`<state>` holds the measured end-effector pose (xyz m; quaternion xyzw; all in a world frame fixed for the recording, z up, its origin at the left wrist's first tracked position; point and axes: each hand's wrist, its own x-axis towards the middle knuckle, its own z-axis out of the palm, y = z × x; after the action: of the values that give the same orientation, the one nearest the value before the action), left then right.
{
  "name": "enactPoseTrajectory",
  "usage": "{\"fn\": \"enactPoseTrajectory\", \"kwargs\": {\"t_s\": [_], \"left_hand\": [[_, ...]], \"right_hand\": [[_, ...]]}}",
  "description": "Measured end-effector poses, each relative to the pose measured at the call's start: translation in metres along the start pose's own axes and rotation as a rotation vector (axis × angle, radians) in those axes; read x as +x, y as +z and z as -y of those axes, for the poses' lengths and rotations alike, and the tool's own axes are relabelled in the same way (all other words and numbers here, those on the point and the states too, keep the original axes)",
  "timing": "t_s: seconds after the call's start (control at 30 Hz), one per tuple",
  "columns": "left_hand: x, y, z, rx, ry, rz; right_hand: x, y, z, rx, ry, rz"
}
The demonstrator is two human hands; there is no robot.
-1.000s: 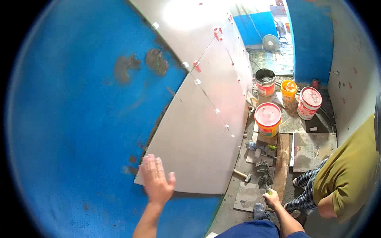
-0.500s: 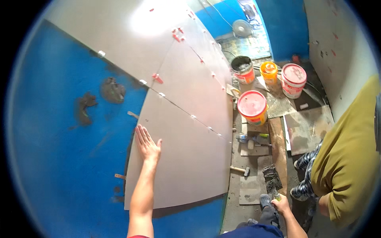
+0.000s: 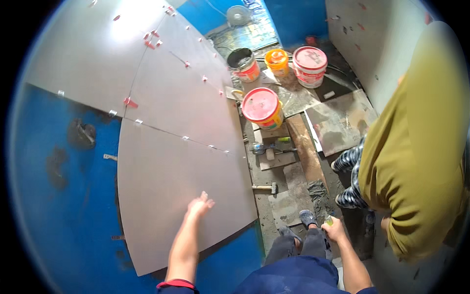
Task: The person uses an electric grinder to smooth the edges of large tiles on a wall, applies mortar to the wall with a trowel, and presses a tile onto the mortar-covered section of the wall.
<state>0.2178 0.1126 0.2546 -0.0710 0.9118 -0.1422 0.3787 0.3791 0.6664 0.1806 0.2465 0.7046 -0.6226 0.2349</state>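
Note:
A large grey tile (image 3: 166, 186) covers part of the blue wall (image 3: 54, 225) at my left. My left hand (image 3: 199, 205) is in front of its lower part, fingers apart and holding nothing, somewhat blurred; I cannot tell whether it touches the tile. Low at the right, my right hand (image 3: 334, 229) is closed round the green handle of a trowel (image 3: 329, 220). Grey mortar (image 3: 318, 193) covers the trowel's blade. White clips (image 3: 139, 122) and red wedges (image 3: 130, 102) sit along the tile joints.
Several buckets, including a lidded one (image 3: 262, 109), stand on the floor. A hammer (image 3: 265, 187) and a power tool (image 3: 257, 148) lie near the wall. A person in an olive shirt (image 3: 406, 161) stands close at my right. Farther back is a fan (image 3: 239, 15).
My left hand has come away from the tile's left edge, moving right and down across its face. The view has shifted to the right. My right hand still grips the trowel.

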Motion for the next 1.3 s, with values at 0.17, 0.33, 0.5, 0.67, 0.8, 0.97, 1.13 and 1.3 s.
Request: {"fn": "enactPoseTrajectory", "kwargs": {"t_s": [0.17, 0.33, 0.5, 0.67, 0.8, 0.97, 1.13, 1.3], "left_hand": [[-0.125, 0.192, -0.126, -0.467, 0.031, 0.157], [-0.165, 0.265, -0.111, -0.524, 0.018, 0.419], [-0.116, 0.252, -0.090, -0.628, 0.048, 0.377], [-0.088, 0.229, -0.110, -0.895, 0.142, 0.249], [-0.045, 0.269, -0.112, -0.746, 0.343, 0.044], [-0.037, 0.256, -0.110, -0.570, 0.420, 0.050], [0.013, 0.283, -0.073, -0.538, 0.692, 0.027], [0.073, 0.276, -0.051, -0.739, 0.487, 0.141]], "right_hand": [[-0.005, -0.011, -0.029, -0.275, 0.085, -0.152], [0.000, -0.005, -0.050, -0.394, 0.160, -0.195], [-0.014, -0.022, -0.093, -0.358, 0.406, -0.112], [-0.061, -0.018, -0.109, -0.390, 0.599, -0.133], [-0.076, 0.008, -0.151, -0.165, 0.554, -0.196], [-0.104, 0.036, -0.208, -0.079, 0.544, -0.293], [-0.139, 0.065, -0.246, -0.080, 0.652, -0.340], [-0.129, 0.070, -0.225, 0.056, 0.625, -0.360]]}}
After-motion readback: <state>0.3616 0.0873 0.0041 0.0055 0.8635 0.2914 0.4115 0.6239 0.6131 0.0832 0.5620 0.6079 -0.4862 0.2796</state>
